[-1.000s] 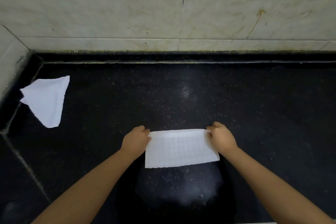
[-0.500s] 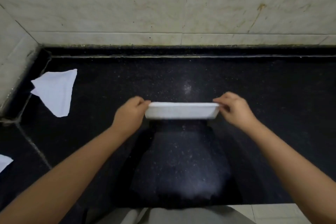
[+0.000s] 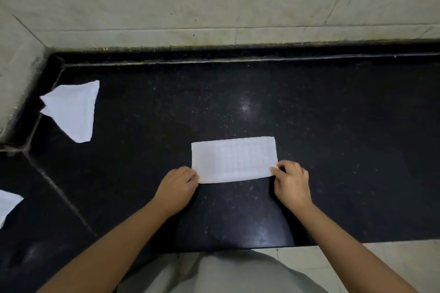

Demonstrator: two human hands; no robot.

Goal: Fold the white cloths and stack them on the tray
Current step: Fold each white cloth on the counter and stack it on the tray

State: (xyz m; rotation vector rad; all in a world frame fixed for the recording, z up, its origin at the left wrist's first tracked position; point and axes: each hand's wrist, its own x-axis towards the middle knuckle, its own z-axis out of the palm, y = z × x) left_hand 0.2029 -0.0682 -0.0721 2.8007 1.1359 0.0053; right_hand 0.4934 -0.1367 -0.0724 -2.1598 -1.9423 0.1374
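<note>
A white cloth [image 3: 234, 159], folded into a flat rectangle, lies on the black stone counter [image 3: 333, 126] in front of me. My left hand [image 3: 177, 188] pinches its near left corner. My right hand [image 3: 291, 182] pinches its near right corner. A second white cloth [image 3: 71, 110] lies crumpled in a rough triangle at the far left, near the wall corner. Part of a third white cloth [image 3: 8, 204] shows at the left edge. No tray is in view.
A pale tiled wall [image 3: 214, 2] runs along the back of the counter and turns at the left corner. The counter's front edge [image 3: 357, 242] is close to my body, with a light tiled floor below at the lower right.
The cloth was lifted off the counter by both hands, carried away from me, then laid flat again as a folded rectangle. Both hands now hold its near corners instead of the far ones.
</note>
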